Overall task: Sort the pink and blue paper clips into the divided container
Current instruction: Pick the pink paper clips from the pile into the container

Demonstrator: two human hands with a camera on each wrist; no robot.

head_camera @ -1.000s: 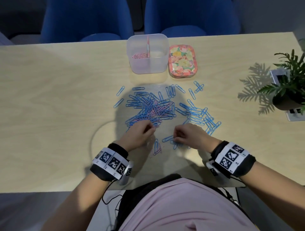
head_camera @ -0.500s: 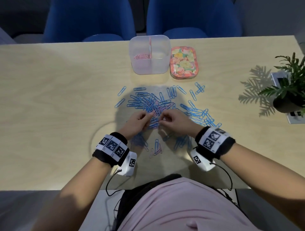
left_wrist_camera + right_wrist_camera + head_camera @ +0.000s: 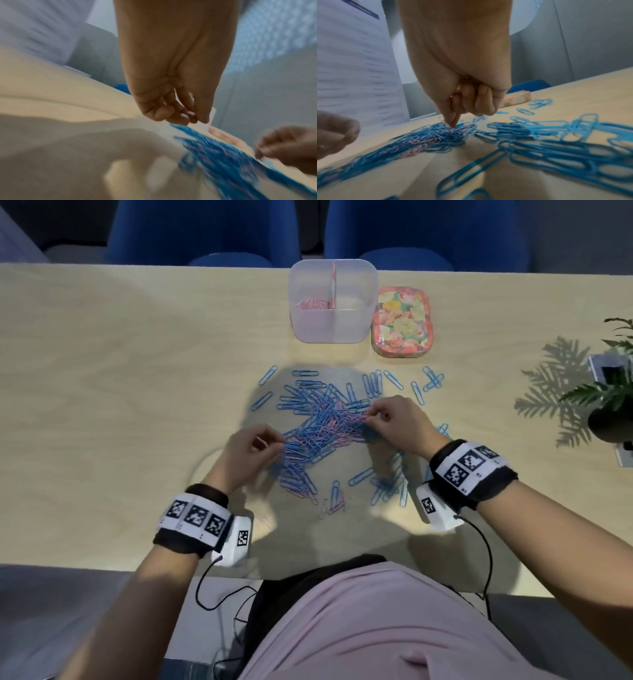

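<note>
A tangled pile of blue and pink paper clips [image 3: 322, 429] lies mid-table, with loose blue ones scattered around it. My right hand [image 3: 371, 417] reaches into the pile's right side. In the right wrist view its thumb and forefinger [image 3: 453, 121] pinch a pink paper clip [image 3: 442, 119] at the top of the heap. My left hand [image 3: 274, 444] sits at the pile's left edge with fingers curled. The blurred left wrist view shows no clip in those fingers [image 3: 181, 117]. The clear divided container [image 3: 330, 333] stands at the back, with pink clips [image 3: 311, 304] in its left compartment.
A floral tin [image 3: 402, 321] sits right of the container. A potted plant [image 3: 609, 405] stands at the far right edge. Two pink clips [image 3: 334, 506] and several blue ones [image 3: 387, 484] lie near the front edge. Blue chairs [image 3: 205, 231] line the far side.
My right hand has moved forward and right from the near clips into the pile's right side. My left hand has stayed at the pile's left edge.
</note>
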